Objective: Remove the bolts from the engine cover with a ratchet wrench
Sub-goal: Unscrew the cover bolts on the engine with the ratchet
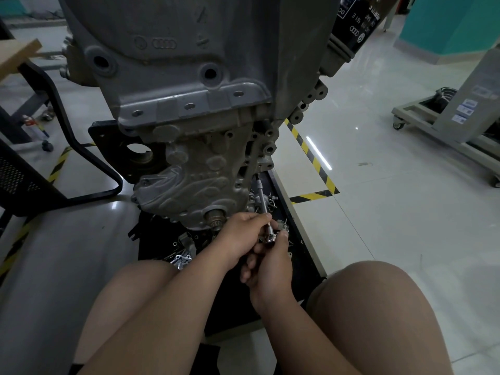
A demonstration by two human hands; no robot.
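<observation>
- We are closing our right hand (270,269) around the head of the slim chrome ratchet wrench (266,220), our left hand (240,236) pinching its extension shaft.
- We are seating the socket at the grey cast engine cover (194,169) — its right lower edge, bolt hidden.
- Next, we judge: short, square loosening swings.

The person's left hand (240,236) and right hand (270,269) are bare, without gloves or rings; both forearms are sleeveless, and both knees are uncovered.
</observation>
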